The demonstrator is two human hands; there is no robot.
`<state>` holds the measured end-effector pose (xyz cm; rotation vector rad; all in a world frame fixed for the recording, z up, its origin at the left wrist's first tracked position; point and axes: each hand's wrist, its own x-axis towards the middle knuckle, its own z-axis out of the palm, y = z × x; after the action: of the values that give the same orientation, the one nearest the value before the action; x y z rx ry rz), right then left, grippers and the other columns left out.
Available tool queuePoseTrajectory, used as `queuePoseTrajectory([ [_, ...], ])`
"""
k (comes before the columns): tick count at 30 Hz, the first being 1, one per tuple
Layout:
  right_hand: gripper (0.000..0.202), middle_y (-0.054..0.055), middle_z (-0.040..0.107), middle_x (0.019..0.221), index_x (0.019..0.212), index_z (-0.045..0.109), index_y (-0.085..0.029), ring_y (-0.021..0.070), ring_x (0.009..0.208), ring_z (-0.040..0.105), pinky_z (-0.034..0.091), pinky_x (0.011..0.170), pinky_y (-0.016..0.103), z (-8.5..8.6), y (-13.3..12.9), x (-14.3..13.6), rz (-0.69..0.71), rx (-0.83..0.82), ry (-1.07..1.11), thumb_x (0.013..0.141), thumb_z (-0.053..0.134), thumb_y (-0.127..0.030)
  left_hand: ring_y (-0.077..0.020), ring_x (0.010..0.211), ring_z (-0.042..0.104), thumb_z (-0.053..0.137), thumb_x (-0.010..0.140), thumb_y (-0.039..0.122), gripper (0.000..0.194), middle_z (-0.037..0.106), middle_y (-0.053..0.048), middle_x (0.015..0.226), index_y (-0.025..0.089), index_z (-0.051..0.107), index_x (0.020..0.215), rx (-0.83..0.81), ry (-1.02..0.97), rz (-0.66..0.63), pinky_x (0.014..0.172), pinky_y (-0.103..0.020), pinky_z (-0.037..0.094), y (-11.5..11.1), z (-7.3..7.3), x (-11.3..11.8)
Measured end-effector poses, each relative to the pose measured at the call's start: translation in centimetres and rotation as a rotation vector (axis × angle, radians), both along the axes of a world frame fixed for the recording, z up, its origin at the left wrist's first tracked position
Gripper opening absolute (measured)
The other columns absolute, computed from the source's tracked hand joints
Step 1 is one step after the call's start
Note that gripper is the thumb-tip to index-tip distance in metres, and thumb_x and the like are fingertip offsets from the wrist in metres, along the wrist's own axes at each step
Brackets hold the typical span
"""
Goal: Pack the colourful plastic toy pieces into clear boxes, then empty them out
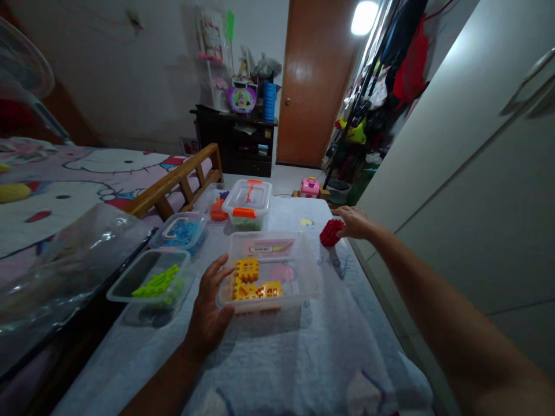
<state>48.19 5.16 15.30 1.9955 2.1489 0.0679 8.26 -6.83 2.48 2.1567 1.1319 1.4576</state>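
A clear plastic box (306,274) sits in front of me with several yellow toy building blocks (247,289) at its left side. My left hand (210,309) holds the near left corner of this box, thumb at the front and fingers along the side. Off to the right, my right hand (353,222) grips a bundle of red toy building blocks (332,232) near the edge of the covered surface. Part of the bundle is hidden by the fingers, and a shadow lies below it.
On the blue-grey sheet (277,358) stand a tub (115,292) of lime-green pieces, a tub (167,245) of blue pieces, a lidded box (249,199) with orange clasps, and orange pieces (218,209). A wooden bed rail (173,182) runs at left; a white cabinet (468,173) rises at right.
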Motion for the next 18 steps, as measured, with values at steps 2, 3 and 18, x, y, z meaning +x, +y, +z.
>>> queuePoseTrajectory([
  [2,0.087,0.017,0.046,0.151,0.147,0.045,-0.021,0.0382,0.136,0.041,0.039,0.104,0.047,-1.7,0.2,0.9,-0.034,-0.015,-0.004,0.07,0.08,-0.037,-0.0343,0.144,0.036,0.039,0.096,0.065,0.06,0.039,-0.011,0.155,0.027,0.046,0.141,-0.003,0.0,0.005,0.116,-0.055,0.031,0.1,-0.1,0.0],
  [3,0.091,0.017,0.045,0.152,0.148,0.043,-0.021,0.0386,0.137,0.04,0.038,0.105,0.048,-2.3,0.3,1.1,-0.038,-0.02,-0.002,0.068,0.081,-0.038,-0.0344,0.144,0.036,0.039,0.095,0.066,0.06,0.039,-0.011,0.155,0.027,0.047,0.141,-0.005,0.0,0.007,0.116,-0.055,0.031,0.1,-0.1,0.0],
  [18,0.05,0.014,0.066,0.124,0.115,0.063,-0.017,0.0308,0.115,0.055,0.038,0.089,0.036,-3.1,2.1,0.7,0.025,-0.099,-0.073,0.069,0.075,-0.034,-0.0346,0.143,0.038,0.039,0.095,0.065,0.059,0.041,-0.011,0.154,0.028,0.047,0.141,0.003,0.013,0.021,0.115,-0.055,0.034,0.1,0.0,-0.1],
])
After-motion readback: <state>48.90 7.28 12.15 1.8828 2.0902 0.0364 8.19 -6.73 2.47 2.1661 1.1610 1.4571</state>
